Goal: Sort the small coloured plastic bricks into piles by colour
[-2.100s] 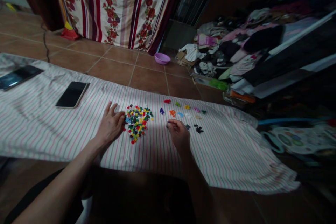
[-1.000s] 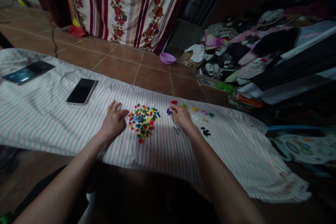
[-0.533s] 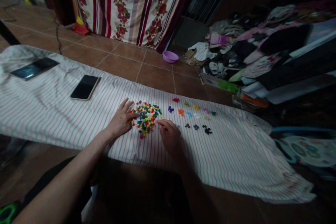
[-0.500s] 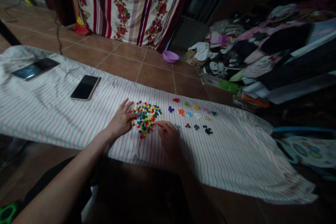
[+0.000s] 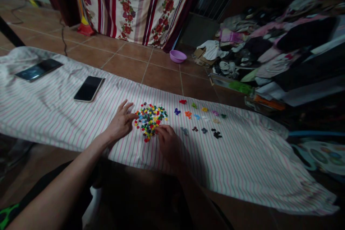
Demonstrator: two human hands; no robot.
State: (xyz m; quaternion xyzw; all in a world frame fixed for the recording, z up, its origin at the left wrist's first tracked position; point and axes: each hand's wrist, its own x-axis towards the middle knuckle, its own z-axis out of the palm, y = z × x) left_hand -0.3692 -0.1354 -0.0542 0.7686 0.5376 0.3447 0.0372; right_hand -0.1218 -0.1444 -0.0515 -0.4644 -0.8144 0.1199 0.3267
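Note:
A mixed pile of small coloured pieces [image 5: 151, 116] lies on the striped cloth [image 5: 239, 161]. At its left edge rests my left hand [image 5: 121, 120], fingers spread, one fingertip touching the pieces. My right hand [image 5: 167, 142] is at the lower right of the pile with thumb and fingers drawn together; anything between them is too small to make out. Right of the pile are little groups by colour, among them a red group [image 5: 183, 101], an orange group [image 5: 188, 115], a purple group [image 5: 177, 111], a yellow group [image 5: 205, 109], a grey group [image 5: 184, 130] and a black group [image 5: 216, 134].
A phone [image 5: 88, 88] and a dark tablet-like device [image 5: 39, 69] lie on the cloth to the left. Beyond the far edge, a purple basin [image 5: 178, 56] sits on the tiled floor. Heaped clothes [image 5: 242, 43] fill the right background.
My right hand has shifted a little left, onto the lower right of the pile. My left hand stays by the pile's left edge. The camera view has moved slightly.

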